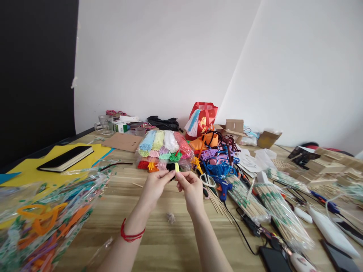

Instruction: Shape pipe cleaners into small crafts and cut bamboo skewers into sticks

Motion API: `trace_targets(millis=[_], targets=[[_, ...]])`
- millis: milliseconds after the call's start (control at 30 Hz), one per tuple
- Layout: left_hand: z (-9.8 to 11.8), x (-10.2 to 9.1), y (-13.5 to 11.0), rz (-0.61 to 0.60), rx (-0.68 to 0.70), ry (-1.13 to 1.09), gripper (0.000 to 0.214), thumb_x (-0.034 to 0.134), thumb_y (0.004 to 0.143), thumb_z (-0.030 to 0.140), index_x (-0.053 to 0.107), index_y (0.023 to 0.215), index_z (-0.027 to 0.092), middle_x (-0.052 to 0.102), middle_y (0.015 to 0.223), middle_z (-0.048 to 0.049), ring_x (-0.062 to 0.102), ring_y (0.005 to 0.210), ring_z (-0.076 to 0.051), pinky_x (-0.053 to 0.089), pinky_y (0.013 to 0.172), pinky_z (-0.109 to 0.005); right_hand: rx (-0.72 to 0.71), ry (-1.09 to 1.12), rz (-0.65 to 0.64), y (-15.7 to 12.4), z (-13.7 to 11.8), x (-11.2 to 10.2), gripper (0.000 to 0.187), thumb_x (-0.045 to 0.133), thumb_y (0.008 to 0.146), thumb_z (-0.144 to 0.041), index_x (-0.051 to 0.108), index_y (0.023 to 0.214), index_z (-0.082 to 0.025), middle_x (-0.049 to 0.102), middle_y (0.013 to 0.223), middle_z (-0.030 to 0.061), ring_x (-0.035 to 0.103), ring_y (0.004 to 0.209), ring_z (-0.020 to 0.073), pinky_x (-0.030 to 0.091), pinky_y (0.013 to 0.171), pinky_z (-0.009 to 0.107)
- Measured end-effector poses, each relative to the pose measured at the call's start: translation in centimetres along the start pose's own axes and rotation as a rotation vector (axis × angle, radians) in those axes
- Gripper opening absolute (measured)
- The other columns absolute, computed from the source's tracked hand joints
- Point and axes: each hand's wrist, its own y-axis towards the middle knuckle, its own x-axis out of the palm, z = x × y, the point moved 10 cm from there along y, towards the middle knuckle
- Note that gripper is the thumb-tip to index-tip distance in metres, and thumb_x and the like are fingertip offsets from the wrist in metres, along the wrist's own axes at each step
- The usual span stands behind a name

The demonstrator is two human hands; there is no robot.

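Observation:
My left hand (154, 186) and my right hand (190, 187) meet above the table, thumbs and forefingers pinched close together. Between the fingertips a small fuzzy yellow piece (177, 167) sticks up; it looks like pipe cleaner. A black fuzzy patch (171, 166) shows right beside it, and I cannot tell whether it is held or lies behind. Just beyond the hands are clear bags of coloured pipe cleaners (163, 145). White-handled scissors (208, 180) and a blue glue gun (224, 188) lie to the right of my right hand.
A black notebook (66, 158) rests on yellow sheets (25, 166) at left, behind bags of craft scraps (51, 223). Bagged wooden sticks (283, 211), cables and a black phone (273, 260) crowd the right. A red bag (202, 117) stands by the wall.

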Motion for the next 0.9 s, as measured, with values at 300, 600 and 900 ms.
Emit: trace_targets(millis=[300,600,900], targets=[[-0.5,0.6,-0.3,0.004,-0.126,-0.200,0.029,0.079,0.057,0.033,0.074,0.077,0.013,0.071,0.084,-0.0090,0.059,0.089,-0.020,0.044,0.080,-0.028,-0.082,-0.186,-0.077,0.2,-0.6,-0.1,0.029,0.072,0.064,-0.041,0.065,0.070,-0.014,0.057,0.054,-0.0010,0.048,0.047,0.0085,0.041,0.044,0.021],[-1.6,1.8,-0.5,-0.020,-0.205,-0.385,0.040,0.077,0.059,0.036,0.071,0.092,0.013,0.061,0.059,-0.0006,0.050,0.050,-0.008,0.034,0.044,-0.017,0.074,-0.061,-0.396,-1.1,0.6,3.3,0.036,0.063,0.073,-0.049,0.068,0.079,-0.014,0.066,0.070,0.0045,0.062,0.060,0.0145,0.051,0.051,0.024],[-1.3,2.7,-0.6,-0.253,-0.170,-0.163,0.030,0.073,0.065,0.038,0.070,0.078,0.011,0.057,0.056,0.0005,0.046,0.048,-0.008,0.037,0.046,-0.020,0.267,-0.010,-0.424,-1.0,2.0,2.3,0.035,0.074,0.061,-0.046,0.067,0.065,-0.012,0.066,0.060,0.0044,0.059,0.047,0.0120,0.049,0.047,0.023]])
